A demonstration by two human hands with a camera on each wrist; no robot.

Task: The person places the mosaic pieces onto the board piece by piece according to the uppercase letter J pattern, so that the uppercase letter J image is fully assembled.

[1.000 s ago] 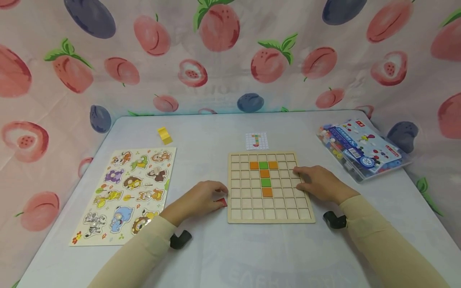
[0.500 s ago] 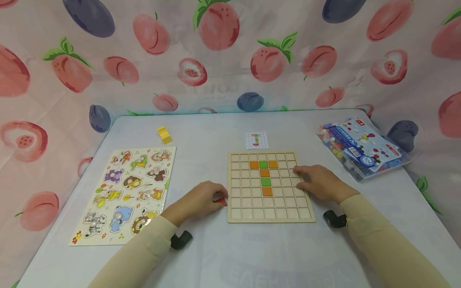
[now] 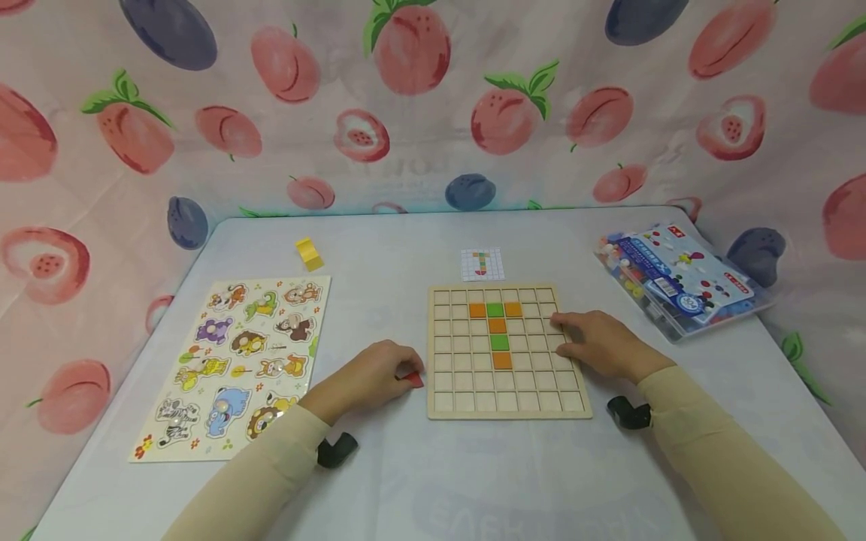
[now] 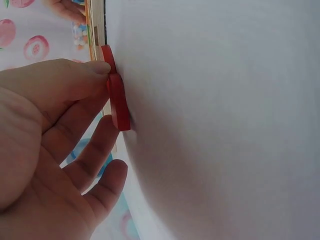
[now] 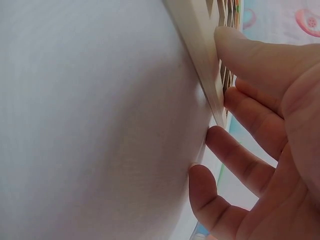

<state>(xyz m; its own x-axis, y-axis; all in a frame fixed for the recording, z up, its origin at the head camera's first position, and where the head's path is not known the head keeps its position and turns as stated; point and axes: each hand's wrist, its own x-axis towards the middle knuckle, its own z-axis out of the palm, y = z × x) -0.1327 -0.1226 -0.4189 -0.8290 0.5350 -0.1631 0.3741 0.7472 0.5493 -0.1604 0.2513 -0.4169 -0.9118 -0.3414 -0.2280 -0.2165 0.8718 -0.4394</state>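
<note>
A square wooden grid board (image 3: 467,406) lies on the table, with several orange and green square tiles (image 3: 499,343) forming a T in its cells. Just left of it, my left hand (image 3: 370,376) pinches small red pieces (image 3: 414,379) down at the tabletop. Two red pieces show end to end in the left wrist view, with the thumb on them; the index fingertip is hidden. My right hand (image 3: 605,344) rests on the board's right edge, its thumb and fingers extended and touching the frame (image 5: 200,45).
A small pattern card (image 3: 482,264) lies behind the board. At left is an animal puzzle board (image 3: 233,368), with a yellow piece (image 3: 310,255) beyond it. A clear plastic case of colourful parts (image 3: 683,282) stands at the back right.
My left hand has drawn slightly left, away from the board's edge, with the red pieces. The right hand and the tiles on the board stay where they were.
</note>
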